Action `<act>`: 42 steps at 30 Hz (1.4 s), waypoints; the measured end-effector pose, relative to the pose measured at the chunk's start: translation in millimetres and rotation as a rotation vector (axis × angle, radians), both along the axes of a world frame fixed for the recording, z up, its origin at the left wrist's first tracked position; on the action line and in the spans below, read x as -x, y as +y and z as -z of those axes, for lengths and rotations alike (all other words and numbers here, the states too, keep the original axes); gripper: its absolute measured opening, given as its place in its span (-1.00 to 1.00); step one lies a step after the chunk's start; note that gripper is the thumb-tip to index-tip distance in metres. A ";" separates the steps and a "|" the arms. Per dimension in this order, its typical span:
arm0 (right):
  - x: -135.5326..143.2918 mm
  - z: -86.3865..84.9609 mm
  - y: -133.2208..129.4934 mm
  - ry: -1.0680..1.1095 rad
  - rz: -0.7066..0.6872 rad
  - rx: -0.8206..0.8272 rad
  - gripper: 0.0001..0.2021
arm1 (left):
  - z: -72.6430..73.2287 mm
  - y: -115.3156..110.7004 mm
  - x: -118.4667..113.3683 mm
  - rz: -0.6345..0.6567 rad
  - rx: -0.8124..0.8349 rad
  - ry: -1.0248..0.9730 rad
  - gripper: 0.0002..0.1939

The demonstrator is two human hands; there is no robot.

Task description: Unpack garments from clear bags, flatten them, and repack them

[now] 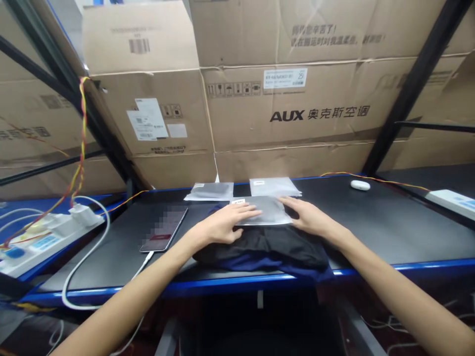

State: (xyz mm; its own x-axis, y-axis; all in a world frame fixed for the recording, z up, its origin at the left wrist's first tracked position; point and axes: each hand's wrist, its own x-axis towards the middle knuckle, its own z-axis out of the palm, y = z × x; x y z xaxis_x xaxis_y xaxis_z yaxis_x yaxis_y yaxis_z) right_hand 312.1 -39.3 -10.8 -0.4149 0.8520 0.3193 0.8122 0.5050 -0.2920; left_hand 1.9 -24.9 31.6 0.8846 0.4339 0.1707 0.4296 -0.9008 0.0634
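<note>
phone: a dark-screened slab with a white cable plugged in point(165, 231), lying on the black surface with a blue edge point(393, 232), at nine o'clock from the left hand.

left hand: palm down point(224, 221), partly open with fingers loosely spread; they lie over the left part of the middle packet, thumb toward its near edge, resting rather than clamping.

far-left packet: a flat frosted plastic sleeve point(210, 191), at ten o'clock from the middle packet.

middle packet: a flat, translucent grey plastic sleeve with a small white label point(270, 212), lying between the two hands on top of the cloth; at three o'clock from the left hand, nine o'clock from the right.

packet handling: looks light, thin and bendable, probably slick on the outside; likely to slide or crease more than break. the short left and right edges seem the best hold, taken together so it doesn't sag.

cloth: crumpled black and dark blue fabric point(265, 244), under the packet and at six o'clock of it; likely soft, giving little firm support.

far-right packet: a pale frosted sleeve point(275, 187), near twelve o'clock from the middle one.

right hand: partly open point(309, 216), fingertips touching the packet's right end, thumb apart from the fingers; no firm grip shows.
</note>
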 end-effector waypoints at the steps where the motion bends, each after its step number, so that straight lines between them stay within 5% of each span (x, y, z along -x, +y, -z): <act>1: 0.5 0.4 -0.5 -0.013 -0.015 -0.001 -0.34 | -3.7 -0.3 8.5 -0.002 0.023 -0.003 -0.17; 5: 0.3 2.3 -0.6 -0.090 -0.012 0.006 -0.41 | -8.7 -0.4 33.4 -0.017 0.036 -0.031 -0.20; 12: -3.7 5.4 2.2 -0.122 0.058 0.015 -0.38 | 15.9 10.3 46.2 -0.050 -0.113 -0.171 -0.73; 22: 11.5 -22.0 -18.2 0.052 -0.140 0.203 -0.27 | 28.8 11.0 52.9 -0.084 -0.195 -0.200 -0.78; 30: 99.9 -34.2 -26.5 -0.237 -0.351 -0.230 -0.75 | 32.3 10.6 50.4 -0.106 -0.239 -0.208 -0.79; 35: 131.7 -21.0 -19.5 -0.415 -0.365 -0.413 -0.73 | 30.7 7.8 47.0 -0.110 -0.227 -0.209 -0.81; 42: 141.5 -12.3 -17.3 -0.487 -0.280 -0.518 -0.70 | 29.7 7.1 46.7 -0.106 -0.213 -0.216 -0.79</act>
